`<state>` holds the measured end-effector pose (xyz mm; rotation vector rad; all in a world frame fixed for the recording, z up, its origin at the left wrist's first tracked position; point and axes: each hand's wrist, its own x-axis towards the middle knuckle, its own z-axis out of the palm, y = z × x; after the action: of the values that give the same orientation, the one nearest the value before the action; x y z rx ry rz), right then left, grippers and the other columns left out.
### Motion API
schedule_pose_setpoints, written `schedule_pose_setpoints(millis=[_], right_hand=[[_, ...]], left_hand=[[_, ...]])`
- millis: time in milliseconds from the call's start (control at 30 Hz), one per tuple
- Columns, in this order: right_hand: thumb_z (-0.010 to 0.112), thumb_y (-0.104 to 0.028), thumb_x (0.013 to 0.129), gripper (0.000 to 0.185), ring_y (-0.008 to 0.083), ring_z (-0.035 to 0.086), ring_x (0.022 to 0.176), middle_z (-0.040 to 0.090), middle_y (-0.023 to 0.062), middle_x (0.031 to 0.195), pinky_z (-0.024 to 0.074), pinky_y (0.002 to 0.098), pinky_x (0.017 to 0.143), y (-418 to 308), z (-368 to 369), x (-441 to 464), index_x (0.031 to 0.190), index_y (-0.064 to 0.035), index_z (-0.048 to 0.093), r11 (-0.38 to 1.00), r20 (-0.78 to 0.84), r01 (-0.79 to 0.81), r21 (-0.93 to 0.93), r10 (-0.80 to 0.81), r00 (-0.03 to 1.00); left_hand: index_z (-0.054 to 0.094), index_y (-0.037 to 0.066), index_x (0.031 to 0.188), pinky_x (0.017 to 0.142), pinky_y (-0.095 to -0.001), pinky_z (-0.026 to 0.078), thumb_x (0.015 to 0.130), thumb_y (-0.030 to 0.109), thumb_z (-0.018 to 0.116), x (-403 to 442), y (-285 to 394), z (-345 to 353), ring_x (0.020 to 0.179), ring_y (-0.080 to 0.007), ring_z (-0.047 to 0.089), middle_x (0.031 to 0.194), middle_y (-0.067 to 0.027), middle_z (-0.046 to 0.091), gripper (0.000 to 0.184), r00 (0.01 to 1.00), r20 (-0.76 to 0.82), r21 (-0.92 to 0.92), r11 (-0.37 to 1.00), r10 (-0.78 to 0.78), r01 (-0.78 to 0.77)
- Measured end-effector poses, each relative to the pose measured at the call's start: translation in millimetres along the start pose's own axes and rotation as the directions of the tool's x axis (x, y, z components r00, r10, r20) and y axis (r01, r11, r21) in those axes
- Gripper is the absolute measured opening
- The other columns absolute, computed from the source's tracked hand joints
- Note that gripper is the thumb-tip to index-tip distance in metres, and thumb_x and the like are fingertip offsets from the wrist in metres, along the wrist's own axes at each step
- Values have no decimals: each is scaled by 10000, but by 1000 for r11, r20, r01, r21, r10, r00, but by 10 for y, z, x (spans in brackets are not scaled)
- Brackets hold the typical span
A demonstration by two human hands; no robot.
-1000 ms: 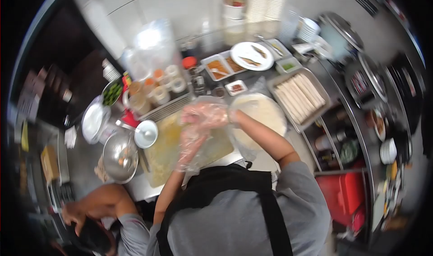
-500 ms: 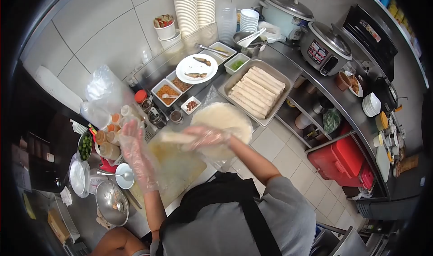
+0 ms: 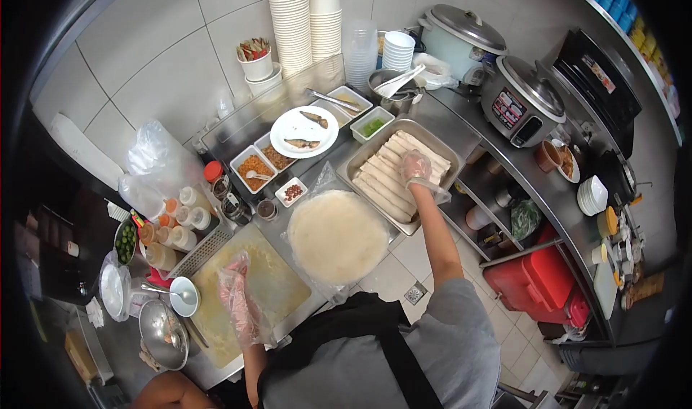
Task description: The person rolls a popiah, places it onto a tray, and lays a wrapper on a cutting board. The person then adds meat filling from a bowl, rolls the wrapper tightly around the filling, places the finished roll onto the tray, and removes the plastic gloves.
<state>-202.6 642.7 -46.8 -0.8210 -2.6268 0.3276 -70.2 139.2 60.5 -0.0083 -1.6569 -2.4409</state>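
Observation:
My right hand [image 3: 417,168], in a clear plastic glove, is at the metal tray [image 3: 344,176] with its fingers curled down on a pale spring roll. Several spring rolls [image 3: 389,179] lie side by side in that tray. My left hand [image 3: 241,297], also gloved, is over the stained cutting board [image 3: 285,283], with its fingers stretched out and nothing in them. Between the board and the tray lie round, thin wrappers [image 3: 339,236] on clear plastic.
Behind the board are a plate [image 3: 290,146] with small fish, a bin of orange filling [image 3: 249,162], a dish of red bits [image 3: 292,192] and sauce bottles [image 3: 193,198]. A metal bowl [image 3: 148,337] stands at left, a rice cooker [image 3: 515,106] at right.
My right hand has carried a roll from above the board to the tray at right. My left hand has dropped lower over the board. The round wrappers are now uncovered.

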Motion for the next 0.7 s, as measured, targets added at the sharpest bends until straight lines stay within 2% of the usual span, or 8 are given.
schedule_pose_setpoints(millis=[167,200,233,267,300,367,533,700], right_hand=[[504,-188,848,172,303,631,796,635,140,815,513,424,653,78,206,-12,861,-73,632,971,-189,7,-240,-54,981],[570,-234,846,277,295,623,888,625,157,1017,509,419,736,-12,-78,-74,1057,-58,606,940,-21,190,-284,-204,979],[642,-303,814,541,293,577,1030,547,151,1220,473,406,863,-67,-123,-306,1272,-57,489,888,-330,373,-270,-449,830],[691,-291,789,701,282,529,1098,490,134,1298,423,389,953,-170,-73,-377,1370,-56,377,873,-434,472,-122,-474,766],[678,-227,812,657,255,529,1081,517,142,1238,411,376,967,-688,-736,-631,1359,-35,369,770,-119,377,515,-372,921],[626,-84,836,594,238,523,1029,514,127,1152,414,339,953,-1234,-842,-932,1360,-48,348,411,29,140,901,-378,925],[647,-183,816,574,249,520,1117,491,133,1250,427,395,947,-2402,-900,-2039,1292,-67,349,-3,194,-475,880,-911,364],[704,-49,723,544,192,537,1041,527,74,1141,449,320,880,-3149,-1274,-3263,1176,-84,405,151,11,-793,590,-984,-179]], left_hand=[[439,23,1284,1026,-413,374,860,224,643,-207,-290,-59,1198,-247,470,1251,-140,496,512,991,-16,-57,990,-133,132],[396,34,1342,1035,-419,367,860,188,644,-220,-276,-75,1222,-243,448,1288,-150,474,563,987,-17,-126,980,-160,157],[303,70,1399,1046,-415,349,857,180,647,-243,-215,-46,1251,-237,413,1337,-165,428,652,969,-19,-174,955,-245,238],[226,100,1435,1057,-414,327,850,181,655,-266,-160,-15,1283,-234,370,1384,-175,369,730,973,23,-211,951,-228,228],[150,131,1471,1068,-412,305,843,182,663,-294,-106,23,1314,-230,326,1432,-184,309,812,975,64,-248,944,-211,220],[18,165,1482,1097,-413,229,818,217,694,-341,-47,72,1379,-230,203,1505,-168,155,949,990,137,-197,980,33,-5],[-182,188,1449,1130,-400,66,770,282,739,-392,515,65,1425,-233,28,1544,-121,-12,1149,919,-66,158,913,389,-376],[-170,181,1450,1131,-401,24,791,352,649,-751,801,-159,1426,-232,14,1545,-111,-2,1065,803,-211,281,821,557,-496]])
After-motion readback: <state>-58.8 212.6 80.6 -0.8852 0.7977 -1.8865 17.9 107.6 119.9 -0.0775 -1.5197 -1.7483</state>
